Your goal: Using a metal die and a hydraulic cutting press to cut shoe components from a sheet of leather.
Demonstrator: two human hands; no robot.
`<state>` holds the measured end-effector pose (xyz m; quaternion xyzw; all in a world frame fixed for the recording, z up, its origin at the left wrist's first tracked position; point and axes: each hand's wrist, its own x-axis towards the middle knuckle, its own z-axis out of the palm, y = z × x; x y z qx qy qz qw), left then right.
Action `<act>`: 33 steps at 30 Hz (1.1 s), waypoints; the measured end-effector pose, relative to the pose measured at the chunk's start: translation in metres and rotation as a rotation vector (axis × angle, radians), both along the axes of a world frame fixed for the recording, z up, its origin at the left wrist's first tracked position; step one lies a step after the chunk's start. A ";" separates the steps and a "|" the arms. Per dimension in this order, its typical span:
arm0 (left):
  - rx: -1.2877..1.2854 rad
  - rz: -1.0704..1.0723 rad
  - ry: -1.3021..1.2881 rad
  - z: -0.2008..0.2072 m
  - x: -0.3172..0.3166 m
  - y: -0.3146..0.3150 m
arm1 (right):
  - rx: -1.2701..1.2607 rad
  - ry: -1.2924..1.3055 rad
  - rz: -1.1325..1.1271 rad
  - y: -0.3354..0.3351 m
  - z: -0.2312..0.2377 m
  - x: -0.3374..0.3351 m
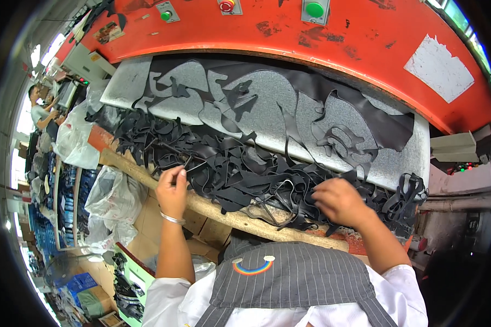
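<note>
My left hand (173, 192), with a bangle (172, 219) at its wrist, is closed in a pinch above the near edge of a heap of black leather offcuts (229, 163). Thin dark slivers (195, 166) show at its fingertips; whether they are strips or a tool I cannot make out. To the right, my right hand (338, 203) hovers over the same heap, its fingers loosely bent and a little apart, with nothing visible in them. Beyond the heap, a cut-out sheet of dark leather (305, 90) lies on a pale grey cutting board (256, 106), its holes showing the board.
An orange machine beam (278, 32) with a green button (314, 10) and a red button (227, 5) spans the far side. A worn wooden rail (245, 220) runs along the near edge. Plastic bags (112, 196) hang at left; a person (41, 109) is farther off.
</note>
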<state>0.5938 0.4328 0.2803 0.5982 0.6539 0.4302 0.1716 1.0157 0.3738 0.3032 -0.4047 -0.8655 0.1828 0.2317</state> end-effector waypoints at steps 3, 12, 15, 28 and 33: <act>-0.012 -0.055 -0.227 0.001 0.000 0.037 | -0.015 0.028 0.063 -0.004 -0.007 -0.050; 0.032 -0.878 -0.047 0.024 0.161 0.130 | 0.050 -0.144 -0.148 0.025 -0.057 -0.102; 0.066 -1.221 -0.055 0.021 0.233 0.140 | 0.158 -0.222 -0.195 0.031 -0.056 -0.110; 0.079 -1.132 0.123 -0.053 0.414 0.146 | 0.086 -0.021 -1.064 -0.002 0.010 0.123; 0.146 -1.103 0.298 -0.060 0.423 0.130 | 0.073 -0.028 -1.018 0.071 -0.023 0.197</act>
